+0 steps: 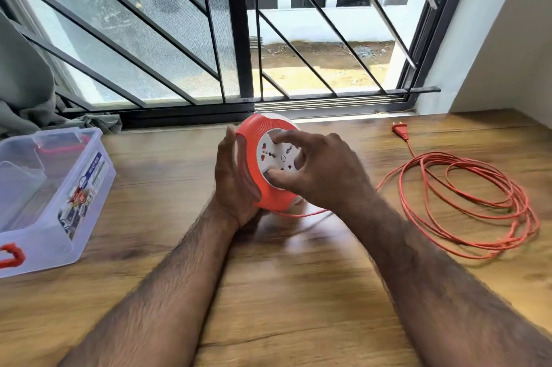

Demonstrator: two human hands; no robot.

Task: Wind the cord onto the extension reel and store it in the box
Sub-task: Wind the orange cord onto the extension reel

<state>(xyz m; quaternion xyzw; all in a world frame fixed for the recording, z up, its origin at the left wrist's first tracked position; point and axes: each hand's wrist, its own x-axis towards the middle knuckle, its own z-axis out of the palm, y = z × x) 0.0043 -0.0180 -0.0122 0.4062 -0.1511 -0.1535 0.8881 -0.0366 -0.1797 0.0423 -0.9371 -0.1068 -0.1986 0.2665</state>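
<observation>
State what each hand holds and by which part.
Both hold the extension reel. The left hand cups its orange rim and back; the right hand has its fingertips on the white socket face.

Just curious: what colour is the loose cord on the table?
Orange-red, matching its plug; the cord shows clearly in the head view.

This looks like a room in a home, probably a flat on an upper floor: a wood-grain table (268,292) is pushed against a wide sliding window (239,38) with a black frame and slanted metal security bars, a grey curtain (27,83) bunched at its left edge, plain white walls to the right, and another white residential block beyond bare ground outside
</observation>
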